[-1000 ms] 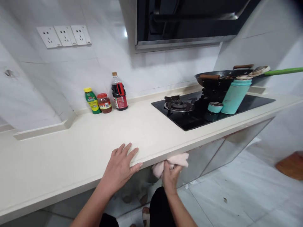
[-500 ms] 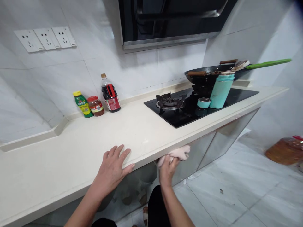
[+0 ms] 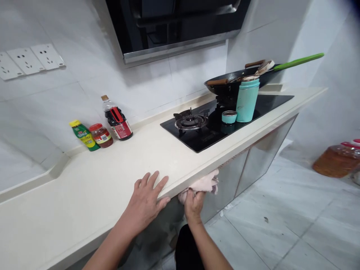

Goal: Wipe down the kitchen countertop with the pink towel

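My left hand lies palm down on the pale countertop at its front edge, fingers spread and thumb over the rim; it holds nothing. Lower down, my right hand grips a pinkish-white cloth. The cloth is bunched just under the counter's front edge, against the upper part of the glossy grey cabinet door. Part of the cloth is hidden behind my fingers.
A black gas hob carries a wok, a turquoise flask and its small cup. By the wall stand a soy sauce bottle, a red-lidded jar and a green squeeze bottle. A large jug sits on the floor.
The view has turned slightly right. My left hand has slid a little rightward along the counter edge. My right hand still holds the cloth under the edge, its wrist turned a little.
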Action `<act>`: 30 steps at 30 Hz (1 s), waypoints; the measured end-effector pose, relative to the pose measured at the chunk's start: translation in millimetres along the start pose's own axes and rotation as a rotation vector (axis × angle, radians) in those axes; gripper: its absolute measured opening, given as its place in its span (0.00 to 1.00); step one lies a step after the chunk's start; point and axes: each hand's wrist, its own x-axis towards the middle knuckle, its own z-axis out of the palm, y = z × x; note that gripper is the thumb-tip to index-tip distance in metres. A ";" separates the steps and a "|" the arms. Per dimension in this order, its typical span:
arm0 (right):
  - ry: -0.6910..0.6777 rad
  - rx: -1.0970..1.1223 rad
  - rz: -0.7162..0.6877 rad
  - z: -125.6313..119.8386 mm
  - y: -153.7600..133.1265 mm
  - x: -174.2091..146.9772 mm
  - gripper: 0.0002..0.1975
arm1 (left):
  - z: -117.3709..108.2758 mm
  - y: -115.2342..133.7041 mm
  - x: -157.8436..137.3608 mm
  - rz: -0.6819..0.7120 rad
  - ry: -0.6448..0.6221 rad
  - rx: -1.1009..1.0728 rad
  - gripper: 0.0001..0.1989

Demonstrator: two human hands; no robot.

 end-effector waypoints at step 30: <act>-0.126 0.089 0.146 -0.4 14.2 -79.7 0.23 | -2.2 1.1 8.3 -0.025 -0.029 0.032 0.27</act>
